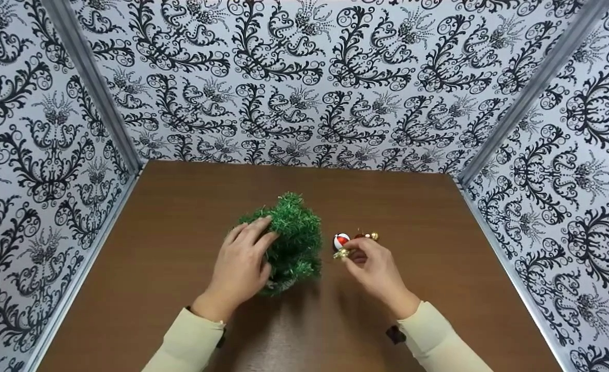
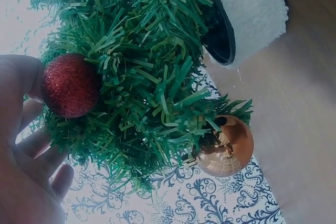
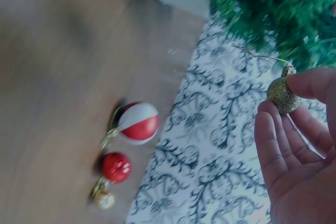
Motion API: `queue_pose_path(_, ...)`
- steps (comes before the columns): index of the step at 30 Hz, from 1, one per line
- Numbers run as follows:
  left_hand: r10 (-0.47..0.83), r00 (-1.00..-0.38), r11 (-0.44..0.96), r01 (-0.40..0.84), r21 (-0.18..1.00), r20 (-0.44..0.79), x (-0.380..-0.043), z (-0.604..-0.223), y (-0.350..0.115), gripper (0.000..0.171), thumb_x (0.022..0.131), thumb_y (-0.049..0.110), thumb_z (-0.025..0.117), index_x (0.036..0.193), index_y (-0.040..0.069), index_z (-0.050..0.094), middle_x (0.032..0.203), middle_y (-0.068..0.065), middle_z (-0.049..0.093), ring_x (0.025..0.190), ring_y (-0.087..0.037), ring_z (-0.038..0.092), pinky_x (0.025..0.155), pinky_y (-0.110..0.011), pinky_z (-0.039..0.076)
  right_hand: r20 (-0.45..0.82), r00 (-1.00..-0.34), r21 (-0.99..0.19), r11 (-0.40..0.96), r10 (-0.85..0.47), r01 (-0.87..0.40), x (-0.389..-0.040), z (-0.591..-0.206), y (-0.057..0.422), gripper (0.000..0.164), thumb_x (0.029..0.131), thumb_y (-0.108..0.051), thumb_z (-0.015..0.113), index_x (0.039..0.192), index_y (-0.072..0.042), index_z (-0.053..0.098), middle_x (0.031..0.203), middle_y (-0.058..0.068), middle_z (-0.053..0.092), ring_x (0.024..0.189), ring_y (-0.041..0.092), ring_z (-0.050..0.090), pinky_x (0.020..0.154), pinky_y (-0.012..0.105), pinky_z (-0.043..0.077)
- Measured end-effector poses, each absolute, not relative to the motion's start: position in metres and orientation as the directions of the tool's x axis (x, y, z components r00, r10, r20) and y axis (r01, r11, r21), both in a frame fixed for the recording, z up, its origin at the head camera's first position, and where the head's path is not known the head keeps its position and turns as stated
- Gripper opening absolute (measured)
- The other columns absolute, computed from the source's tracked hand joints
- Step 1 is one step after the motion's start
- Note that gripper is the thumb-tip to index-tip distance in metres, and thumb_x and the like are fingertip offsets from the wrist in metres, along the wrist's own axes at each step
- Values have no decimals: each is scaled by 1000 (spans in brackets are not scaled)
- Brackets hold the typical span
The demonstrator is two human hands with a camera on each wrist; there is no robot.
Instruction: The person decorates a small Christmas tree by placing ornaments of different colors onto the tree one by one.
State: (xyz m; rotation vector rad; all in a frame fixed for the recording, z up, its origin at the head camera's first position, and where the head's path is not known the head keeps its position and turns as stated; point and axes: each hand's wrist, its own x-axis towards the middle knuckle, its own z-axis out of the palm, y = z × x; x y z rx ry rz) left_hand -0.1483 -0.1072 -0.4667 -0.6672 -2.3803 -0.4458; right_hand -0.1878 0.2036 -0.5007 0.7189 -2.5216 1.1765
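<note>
A small green artificial Christmas tree (image 1: 297, 232) stands on the table, its base wrapped in white fluffy material (image 2: 257, 14). My left hand (image 1: 245, 258) rests against the tree's left side with fingers spread over the branches. In the left wrist view, its thumb is right at a red glitter bauble (image 2: 71, 85) on the tree. A shiny gold bauble (image 2: 228, 148) hangs from another branch. My right hand (image 1: 379, 266) pinches a small gold glitter bauble (image 3: 283, 95) between thumb and fingers, just right of the tree. The bauble's thin hanging loop (image 3: 257, 54) points towards the branches.
Loose on the brown table (image 1: 180, 206), right of the tree, lie a red-and-white bauble (image 3: 140, 124), a shiny red bauble (image 3: 116, 167) and a small gold bauble (image 3: 104, 199). Patterned black-and-white walls (image 1: 294, 103) enclose the table at the back and sides.
</note>
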Motion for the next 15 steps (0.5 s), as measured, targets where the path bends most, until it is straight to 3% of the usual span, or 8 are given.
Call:
queue_pose_path(10, 345, -653, 811, 569, 136, 674, -148, -469, -105, 38, 77, 6, 68, 115, 8, 69, 142, -16, 52, 132, -31, 48, 109, -50, 34, 435, -831, -694, 458, -348, -555, -176, -494, 189, 26, 83, -5, 79, 107, -8, 69, 99, -4, 65, 85, 13, 67, 72, 36, 59)
queue_pose_path(15, 340, -622, 802, 583, 128, 705, -149, -469, -101, 33, 77, 8, 67, 110, 8, 70, 138, -18, 55, 129, -33, 50, 109, -50, 35, 419, -834, -707, 447, -358, -548, -171, -491, 186, 27, 83, -6, 80, 108, -9, 69, 100, -5, 65, 86, 12, 67, 74, 33, 58)
